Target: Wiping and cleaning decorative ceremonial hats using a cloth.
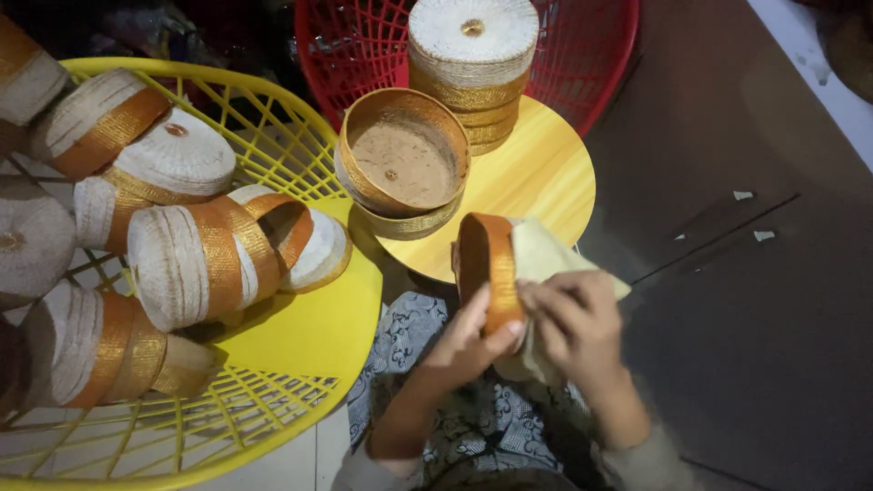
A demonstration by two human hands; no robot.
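Holding a round, shallow woven lid with an orange-gold ribbon band (486,268) on edge above the lap, the person's left hand (468,341) pinches its lower rim between thumb and fingers, while the right hand (575,323) presses a pale yellowish cloth (546,259) against the lid's outer side, fingers curled around the fabric. Both hands are closed on their objects, just in front of a small round yellow wooden desk (536,177). On that desk sits an open round woven box with a gold band (402,164), its brown inside facing up, stacked on similar pieces, and behind it stands a tall stack of white woven lids with gold edges (473,68), partly resting in a red plastic basket (600,55). To the left, a yellow plastic basket (273,364) holds many finished white and gold woven boxes (195,259) lying on their sides. The lid is gripped only at one edge, so a firm rub with the cloth could likely twist it out of the left hand and drop it to the dark floor (764,345). Hard rubbing might also fray or loosen the ribbon band. An elbow swing could nudge the tall stack, which looks prone to toppling.
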